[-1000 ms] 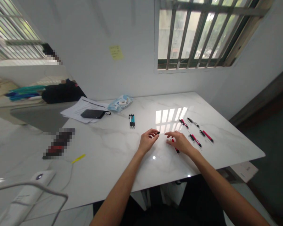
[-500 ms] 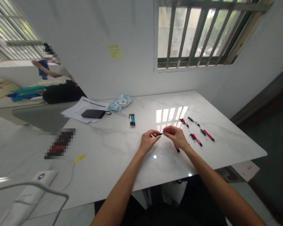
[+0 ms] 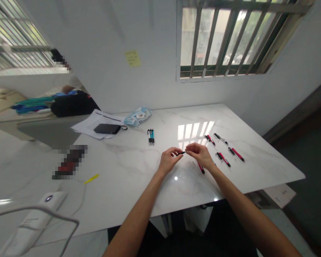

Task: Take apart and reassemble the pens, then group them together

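Between my two hands is a small black pen part [image 3: 180,153] with a pale, shiny end. My left hand [image 3: 168,160] pinches its dark end. At the pale end, the fingertips of my right hand [image 3: 200,155] are closed on the same part. Partly behind my right hand lies a red and black pen piece [image 3: 200,167]. To the right are groups of pen parts: a red barrel [image 3: 225,159], another red barrel [image 3: 238,154], a smaller red piece [image 3: 211,139] and a black and clear pen piece [image 3: 220,138].
Several whole pens [image 3: 151,137] stand side by side left of my hands. Behind them are a blue packet [image 3: 138,116], papers [image 3: 89,123] and a black pouch [image 3: 107,129]. A yellow strip [image 3: 91,179] and a white device [image 3: 40,217] lie left. A person [image 3: 76,84] shows at far left.
My hands hold nearly the same pose around the pen part. The view has shifted slightly. At far left, the person's arm and the blue cloth have come down.
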Tool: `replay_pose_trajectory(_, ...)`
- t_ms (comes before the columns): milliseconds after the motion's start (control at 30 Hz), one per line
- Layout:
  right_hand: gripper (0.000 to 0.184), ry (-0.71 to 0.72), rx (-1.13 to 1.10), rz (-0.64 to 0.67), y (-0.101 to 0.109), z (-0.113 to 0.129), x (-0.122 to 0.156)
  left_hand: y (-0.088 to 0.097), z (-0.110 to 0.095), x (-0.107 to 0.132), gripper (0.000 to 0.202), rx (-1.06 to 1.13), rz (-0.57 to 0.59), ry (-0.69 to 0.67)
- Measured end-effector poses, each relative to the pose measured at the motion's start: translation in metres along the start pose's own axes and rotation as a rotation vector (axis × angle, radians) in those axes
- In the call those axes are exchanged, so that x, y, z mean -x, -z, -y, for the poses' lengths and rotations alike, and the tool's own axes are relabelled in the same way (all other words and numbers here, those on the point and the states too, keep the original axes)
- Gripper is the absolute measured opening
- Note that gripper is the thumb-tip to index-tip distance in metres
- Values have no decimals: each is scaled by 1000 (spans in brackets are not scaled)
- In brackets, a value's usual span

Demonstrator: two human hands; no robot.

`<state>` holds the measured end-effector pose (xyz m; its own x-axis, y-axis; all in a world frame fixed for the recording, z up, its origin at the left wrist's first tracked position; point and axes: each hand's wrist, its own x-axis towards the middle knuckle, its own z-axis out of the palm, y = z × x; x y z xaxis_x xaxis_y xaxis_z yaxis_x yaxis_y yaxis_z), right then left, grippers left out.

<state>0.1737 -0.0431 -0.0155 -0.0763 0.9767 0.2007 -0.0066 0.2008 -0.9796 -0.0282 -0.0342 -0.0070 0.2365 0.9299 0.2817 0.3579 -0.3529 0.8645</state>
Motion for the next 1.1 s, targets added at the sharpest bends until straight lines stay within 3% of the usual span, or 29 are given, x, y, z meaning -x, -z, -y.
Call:
replay_pose_trajectory(133,28,7,40,13,-1,3,0,0,-1,0,10,7,5,2)
replay_pose_trajectory(367,22,58,346,6,2,13,1,1,-1,1,13,-37,24,-34)
replay_pose_trajectory(633,25,46,435,133,9,13,2,2,-6,1,10,-35,22,-23)
replay_pose_trajectory(967,32,67,564,187,11,23,-1,0,-4,2,12,-35,38,-36)
replay_pose_trajectory(1100,26,81,530,221,13,22,0,1,-2,3,12,-32,34,-36)
